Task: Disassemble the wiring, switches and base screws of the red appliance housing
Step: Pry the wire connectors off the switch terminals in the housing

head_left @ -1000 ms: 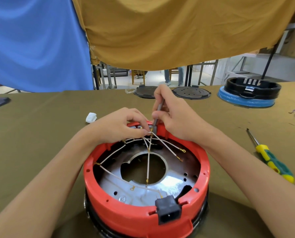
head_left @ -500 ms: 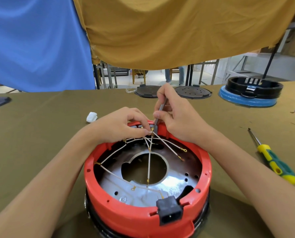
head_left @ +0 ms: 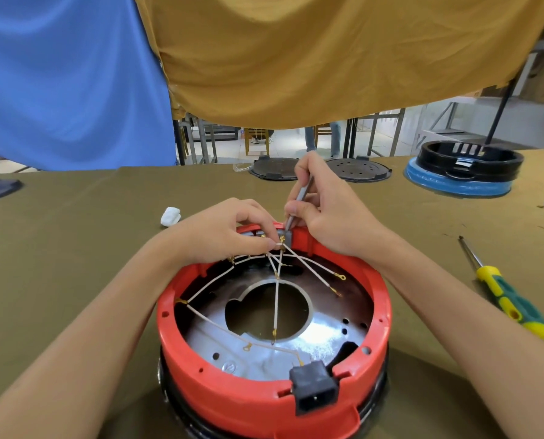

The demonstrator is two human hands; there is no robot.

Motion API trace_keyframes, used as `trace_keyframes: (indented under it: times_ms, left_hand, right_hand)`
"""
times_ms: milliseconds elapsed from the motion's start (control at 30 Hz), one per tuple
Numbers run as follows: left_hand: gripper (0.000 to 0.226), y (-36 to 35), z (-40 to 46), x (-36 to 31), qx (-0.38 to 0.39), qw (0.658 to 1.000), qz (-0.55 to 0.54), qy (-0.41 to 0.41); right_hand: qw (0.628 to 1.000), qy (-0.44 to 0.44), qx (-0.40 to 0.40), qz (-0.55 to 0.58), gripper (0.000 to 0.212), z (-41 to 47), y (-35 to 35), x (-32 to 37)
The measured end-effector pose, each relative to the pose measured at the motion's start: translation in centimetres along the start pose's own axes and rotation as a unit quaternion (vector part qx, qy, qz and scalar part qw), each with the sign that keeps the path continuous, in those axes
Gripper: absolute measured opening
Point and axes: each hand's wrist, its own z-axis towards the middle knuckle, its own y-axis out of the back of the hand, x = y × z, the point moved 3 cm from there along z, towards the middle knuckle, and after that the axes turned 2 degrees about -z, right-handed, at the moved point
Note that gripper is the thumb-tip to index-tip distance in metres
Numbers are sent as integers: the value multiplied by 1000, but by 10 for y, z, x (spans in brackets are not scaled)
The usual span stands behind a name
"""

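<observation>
The round red plastic appliance housing (head_left: 273, 369) stands open side up on the olive cloth table (head_left: 74, 248), near the person. The small grey switch block (head_left: 287, 236) sits at its far rim, just under both hands. The left hand (head_left: 223, 229) pinches thin white wires (head_left: 277, 299) right beside the block. The right hand (head_left: 324, 210) holds a slim grey metal tool (head_left: 299, 201); its long axis slopes down and to the left, with the tip at the block. The right hand seems a little nearer. Inside the housing lie a shiny metal plate (head_left: 321, 337) with a round hole and loose wires; a black power socket (head_left: 316, 389) sits in the near wall. A yellow-green screwdriver (head_left: 505, 296) lies at the right.
</observation>
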Motion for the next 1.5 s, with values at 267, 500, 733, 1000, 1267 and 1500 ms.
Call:
trace_keyframes:
  times_ms: [267, 500, 733, 1000, 1267, 1500]
  left_hand:
    - [10, 0, 0, -1, 2, 1000, 4, 10]
    - [12, 0, 0, -1, 2, 1000, 8, 5]
    - [11, 1, 0, 1, 3, 1000, -2, 5]
    - [12, 0, 0, 0, 0, 1000, 2, 4]
    - [13, 0, -1, -2, 4, 1000, -6, 11]
    - [16, 0, -1, -2, 6, 1000, -2, 11]
  right_hand:
    - [1000, 16, 0, -13, 34, -2, 0, 2]
    - [999, -12, 30, 0, 35, 5, 2, 1]
    - [1000, -13, 15, 20, 36, 3, 1, -3]
    - [1000, 19, 3, -11, 37, -1, -1, 0]
    - [998, -26, 56, 13, 38, 9, 3, 0]
    - [999, -8, 33, 5, 35, 3, -2, -3]
